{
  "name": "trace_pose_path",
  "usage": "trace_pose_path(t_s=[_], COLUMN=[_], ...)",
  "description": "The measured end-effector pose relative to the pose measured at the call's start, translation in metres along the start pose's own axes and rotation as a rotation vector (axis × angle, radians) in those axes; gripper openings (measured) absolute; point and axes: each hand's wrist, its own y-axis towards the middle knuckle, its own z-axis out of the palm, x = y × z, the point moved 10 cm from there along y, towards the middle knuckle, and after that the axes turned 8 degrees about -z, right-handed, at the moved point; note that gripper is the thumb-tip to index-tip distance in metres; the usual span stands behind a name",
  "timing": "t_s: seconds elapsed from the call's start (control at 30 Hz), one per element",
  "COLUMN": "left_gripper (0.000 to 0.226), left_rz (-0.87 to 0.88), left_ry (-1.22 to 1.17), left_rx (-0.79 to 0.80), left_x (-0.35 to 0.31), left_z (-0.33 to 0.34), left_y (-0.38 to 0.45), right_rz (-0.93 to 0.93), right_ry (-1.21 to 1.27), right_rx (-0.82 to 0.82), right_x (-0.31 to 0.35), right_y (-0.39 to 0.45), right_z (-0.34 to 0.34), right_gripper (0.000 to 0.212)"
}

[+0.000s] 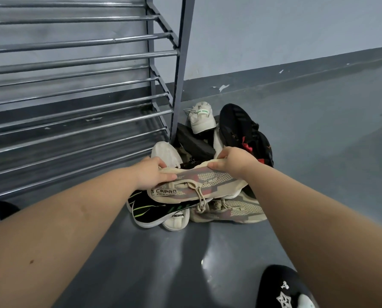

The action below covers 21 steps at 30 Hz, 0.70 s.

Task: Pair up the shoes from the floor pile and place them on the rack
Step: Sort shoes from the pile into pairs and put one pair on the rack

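Both hands — left hand point(151, 173), right hand point(232, 161) — have fingers grasping one beige knit sneaker point(199, 185); its matching twin point(232, 211) lies beneath, beside the metal-barred rack point(74, 90).

Rack point(78, 56): metal rods, polished w/ a dull shine, on matt grey painted uprights. Floor point(319, 152) smooth grey, semi-gloss (soft light reflections), paint chipped near the wall. Beige shoe point(207, 183) is knit cloth w/ perforated mesh texture, cord laces, matt. Black shoe point(241, 127) matt fabric. White shoe point(202, 118) cloth-like, scuffed. Black-green shoe point(154, 207): smooth printed upper, white rubbery sole.
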Motion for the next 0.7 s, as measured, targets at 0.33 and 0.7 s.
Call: trace_pose_path(t_s=[0.33,0.7], left_gripper=[0.058,0.037], left_rz=[0.064,-0.007], left_ry=[-0.228,-0.422], left_rx=[0.109,0.122], left_x=[-0.005,0.064], left_z=[0.000,-0.037], left_y=[-0.015,-0.046], right_rz=[-0.069,-0.123], right_ry=[0.049,-0.005], right_rx=[-0.091,-0.390], right_x=[0.020,0.076], right_y=[-0.003,-0.003], right_z=[-0.024,-0.037], right_gripper=[0.048,0.072])
